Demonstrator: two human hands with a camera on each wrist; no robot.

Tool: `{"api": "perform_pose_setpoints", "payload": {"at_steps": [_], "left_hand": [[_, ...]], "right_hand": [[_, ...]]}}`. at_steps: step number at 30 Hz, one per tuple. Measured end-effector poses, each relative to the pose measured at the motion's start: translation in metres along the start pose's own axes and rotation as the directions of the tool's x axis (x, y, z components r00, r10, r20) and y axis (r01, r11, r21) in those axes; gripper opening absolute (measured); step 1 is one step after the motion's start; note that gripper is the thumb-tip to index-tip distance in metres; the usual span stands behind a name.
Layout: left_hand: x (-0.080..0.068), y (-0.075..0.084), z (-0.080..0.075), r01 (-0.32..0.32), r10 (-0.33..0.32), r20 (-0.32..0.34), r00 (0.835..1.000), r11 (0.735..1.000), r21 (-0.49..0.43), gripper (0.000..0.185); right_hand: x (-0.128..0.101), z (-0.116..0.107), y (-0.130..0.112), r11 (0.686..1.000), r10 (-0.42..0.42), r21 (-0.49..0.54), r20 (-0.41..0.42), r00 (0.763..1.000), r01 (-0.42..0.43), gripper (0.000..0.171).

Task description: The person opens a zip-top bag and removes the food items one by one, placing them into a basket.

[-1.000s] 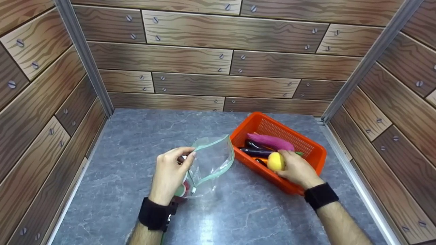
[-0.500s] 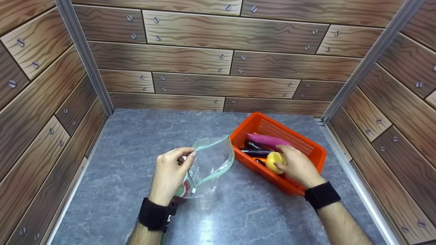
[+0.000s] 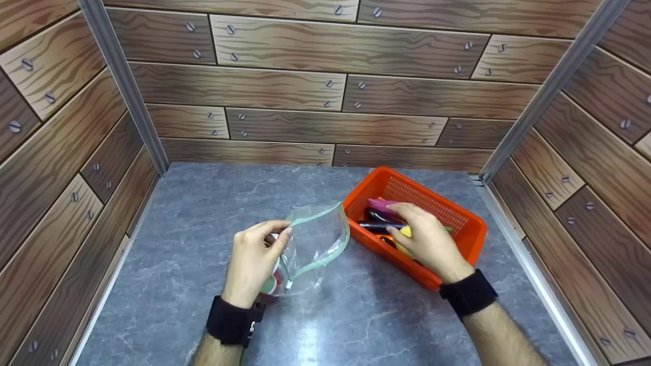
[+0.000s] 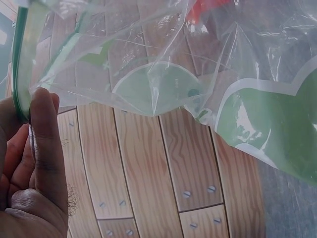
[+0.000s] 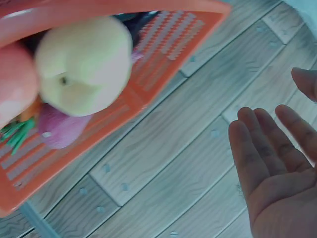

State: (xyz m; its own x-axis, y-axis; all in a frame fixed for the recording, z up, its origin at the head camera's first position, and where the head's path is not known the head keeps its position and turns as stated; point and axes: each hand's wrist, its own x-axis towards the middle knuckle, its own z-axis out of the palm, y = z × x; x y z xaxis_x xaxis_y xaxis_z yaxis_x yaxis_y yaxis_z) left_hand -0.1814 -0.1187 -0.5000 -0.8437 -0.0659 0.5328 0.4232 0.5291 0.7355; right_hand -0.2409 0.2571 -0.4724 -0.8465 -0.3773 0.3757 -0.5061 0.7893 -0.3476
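My left hand [image 3: 259,251] pinches the green zip edge of a clear zip bag [image 3: 320,236] between thumb and fingers, and the bag's mouth gapes toward the basket. In the left wrist view the bag [image 4: 158,91] shows green and white print. My right hand [image 3: 430,239] hovers over the orange basket [image 3: 391,263], fingers extended and holding nothing. Under it lies a round yellow fruit [image 3: 403,249], partly hidden by the hand. The right wrist view shows this fruit [image 5: 84,64] in the basket, apart from the fingers [image 5: 250,148].
Dark eggplants [image 3: 379,226] and a long pink-purple vegetable [image 3: 381,204] lie in the basket. A reddish round fruit [image 5: 15,82] and green stems [image 5: 17,134] also show there. Wood-patterned walls [image 3: 285,91] enclose the grey tabletop [image 3: 218,193].
My right hand has let go of the yellow fruit, which stays in the basket, and has risen and shifted slightly left with fingers spread. The left hand and bag have stayed put.
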Motion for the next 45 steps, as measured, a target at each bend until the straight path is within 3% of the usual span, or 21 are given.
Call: {"api": "perform_pose_setpoints", "payload": {"at_steps": [11,20,28,33,38,45], "left_hand": [[0.0,0.004,0.0,0.008,-0.008,0.01,1.0,1.0,0.008,0.013],[0.001,0.006,0.0,0.019,-0.019,0.026,0.999,1.0,-0.006,0.015],[0.0,0.005,-0.002,0.022,-0.022,0.023,0.999,1.0,-0.003,0.015],[0.001,0.006,-0.002,0.024,-0.024,0.026,0.999,1.0,-0.001,0.015],[0.001,0.006,-0.001,0.03,-0.03,0.029,0.999,1.0,-0.002,0.016],[0.001,0.006,-0.001,0.023,-0.023,0.027,0.999,1.0,0.006,0.017]], "right_hand": [[0.012,0.006,-0.038,0.993,-0.115,0.011,-0.015,0.993,0.115,0.044],[0.017,0.023,-0.062,0.977,-0.192,0.093,-0.031,0.981,0.194,0.034],[0.021,0.037,-0.08,0.973,-0.205,0.1,-0.042,0.978,0.208,0.024],[0.022,0.043,-0.085,0.964,-0.243,0.09,-0.088,0.966,0.251,0.023],[0.021,0.048,-0.088,0.958,-0.275,0.062,-0.072,0.959,0.279,0.023],[0.02,0.06,-0.094,0.922,-0.384,0.029,-0.039,0.922,0.386,0.028]]}}
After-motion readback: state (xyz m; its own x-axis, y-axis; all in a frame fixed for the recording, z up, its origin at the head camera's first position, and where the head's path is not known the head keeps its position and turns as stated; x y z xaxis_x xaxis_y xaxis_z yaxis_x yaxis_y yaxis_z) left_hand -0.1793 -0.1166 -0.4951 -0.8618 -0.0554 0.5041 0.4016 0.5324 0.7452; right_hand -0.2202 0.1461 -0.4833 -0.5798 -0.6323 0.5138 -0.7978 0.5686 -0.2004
